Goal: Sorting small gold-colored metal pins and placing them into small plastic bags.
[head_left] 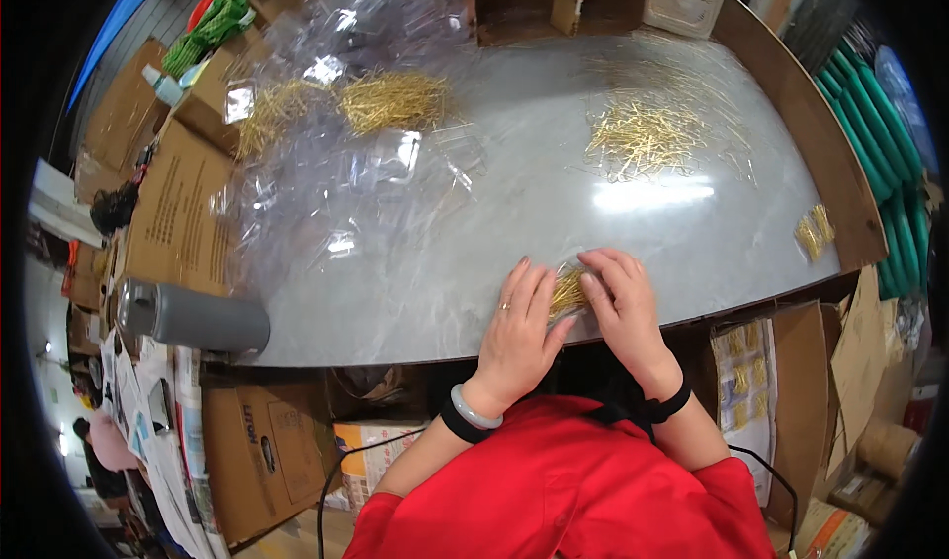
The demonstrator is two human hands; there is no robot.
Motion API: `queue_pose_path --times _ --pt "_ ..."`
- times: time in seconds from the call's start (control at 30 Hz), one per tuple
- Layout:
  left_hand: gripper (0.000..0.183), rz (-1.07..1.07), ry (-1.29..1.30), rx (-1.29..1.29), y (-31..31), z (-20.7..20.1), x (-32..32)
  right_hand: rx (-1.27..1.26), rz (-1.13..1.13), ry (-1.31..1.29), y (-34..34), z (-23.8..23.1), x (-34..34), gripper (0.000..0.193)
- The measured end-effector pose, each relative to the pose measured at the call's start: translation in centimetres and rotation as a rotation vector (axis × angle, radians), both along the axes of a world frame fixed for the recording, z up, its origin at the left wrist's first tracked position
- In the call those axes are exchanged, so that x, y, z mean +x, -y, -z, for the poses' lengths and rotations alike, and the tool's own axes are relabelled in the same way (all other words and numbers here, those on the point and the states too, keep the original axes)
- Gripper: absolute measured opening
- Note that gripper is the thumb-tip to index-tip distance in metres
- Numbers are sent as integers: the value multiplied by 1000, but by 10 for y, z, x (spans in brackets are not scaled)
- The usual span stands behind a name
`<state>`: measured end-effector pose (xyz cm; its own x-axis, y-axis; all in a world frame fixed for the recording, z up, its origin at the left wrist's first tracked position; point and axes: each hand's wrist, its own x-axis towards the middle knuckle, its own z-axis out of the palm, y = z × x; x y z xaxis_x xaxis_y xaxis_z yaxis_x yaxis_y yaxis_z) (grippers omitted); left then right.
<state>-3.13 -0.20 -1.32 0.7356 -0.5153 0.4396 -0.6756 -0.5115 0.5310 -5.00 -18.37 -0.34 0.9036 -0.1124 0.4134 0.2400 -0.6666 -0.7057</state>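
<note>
My left hand (516, 327) and my right hand (618, 302) rest side by side on the near edge of a glossy grey table (514, 223). Between their fingers sits a small bundle of thin golden pins (566, 290), held from both sides and seemingly in a small clear bag. A loose heap of the same golden pins (643, 136) lies further back on the right. Another heap of pins (390, 99) lies on clear plastic bags (326, 183) at the back left.
Two small packed pin bundles (815, 231) lie at the table's right edge. A grey cylindrical flask (193, 317) lies at the left corner. Cardboard boxes (178, 213) crowd the left side and under the table. Green tubes (890, 164) stand at the right.
</note>
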Motion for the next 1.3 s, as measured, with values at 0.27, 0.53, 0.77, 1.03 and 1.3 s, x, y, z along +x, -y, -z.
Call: queue_pose_path --times 0.27,0.53,0.77,1.03,1.3 --pt "56 1 35 72 -1 -4 -1 -82 17 -15 -3 -10 7 28" --pt "62 -27 -16 -53 0 5 -4 45 60 143 -1 5 1 30" --pt "57 -8 -165 -173 -10 3 1 -132 -17 216 -8 -2 -22 40" --pt "60 32 15 71 -7 3 0 -296 -70 125 -19 -7 -28 56" --pt "75 200 -199 -135 -17 3 4 -406 2 58 -30 -2 -22 67"
